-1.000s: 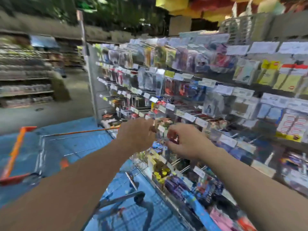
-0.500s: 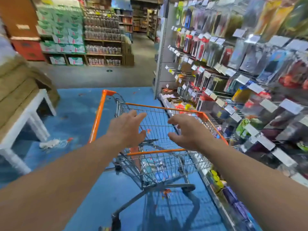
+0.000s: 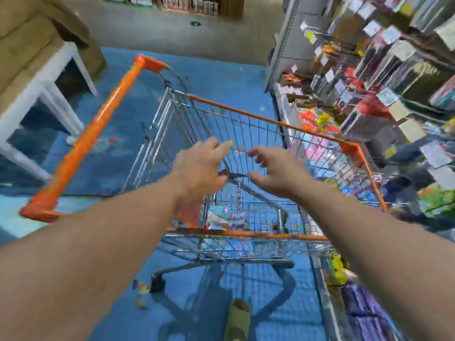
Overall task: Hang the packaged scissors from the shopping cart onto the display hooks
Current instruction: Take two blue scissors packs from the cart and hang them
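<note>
A wire shopping cart (image 3: 270, 121) with orange trim stands in front of me on the blue floor. Packaged scissors (image 3: 226, 219) lie blurred at its bottom near the close end. My left hand (image 3: 199, 168) and my right hand (image 3: 275, 173) both reach out over the cart basket, fingers spread and loosely bent, holding nothing. The display hooks (image 3: 369, 77) with hanging packages and price tags fill the rack on the right.
The cart's orange handle (image 3: 93, 134) juts to the left. A white table (image 3: 41, 94) with brown cushions stands at the far left. Small bits of litter lie on the floor. My foot (image 3: 237, 318) shows below the cart.
My view swung from the hook rack down to the cart. Both hands left the hooks and now reach lower over the basket, empty.
</note>
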### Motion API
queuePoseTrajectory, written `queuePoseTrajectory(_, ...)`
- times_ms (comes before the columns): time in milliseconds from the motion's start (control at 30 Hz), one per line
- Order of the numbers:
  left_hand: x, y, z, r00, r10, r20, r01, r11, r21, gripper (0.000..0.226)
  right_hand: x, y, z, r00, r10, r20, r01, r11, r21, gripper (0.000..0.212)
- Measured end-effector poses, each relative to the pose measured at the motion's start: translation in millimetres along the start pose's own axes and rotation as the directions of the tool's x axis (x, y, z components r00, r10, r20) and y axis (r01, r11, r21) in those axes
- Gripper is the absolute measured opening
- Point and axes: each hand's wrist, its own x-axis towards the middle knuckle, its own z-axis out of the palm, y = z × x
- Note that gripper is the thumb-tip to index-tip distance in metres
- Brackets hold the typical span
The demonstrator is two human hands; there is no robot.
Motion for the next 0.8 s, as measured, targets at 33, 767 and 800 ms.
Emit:
queuePoseTrajectory(33, 13, 2, 17, 1.0, -0.021, 0.015, 0.021, 1.0, -0.002, 0.073, 13, 14, 13, 1.0, -0.004, 0.031, 0.003, 1.0, 0.015, 0.048)
queuePoseTrajectory(767, 89, -35, 340, 0.876, 0.072, 0.477, 0.005, 0.987, -0.16, 0.06, 92, 171, 351, 0.612, 0.558, 0.56, -0.629, 0.773, -0.083, 0.064)
queuePoseTrajectory(800, 87, -37, 347, 0.874, 0.075, 0.479, -0.001, 0.988, -0.153, 0.06, 92, 170, 361, 0.598, 0.577, 0.557, -0.658, 0.75, -0.071, 0.067)
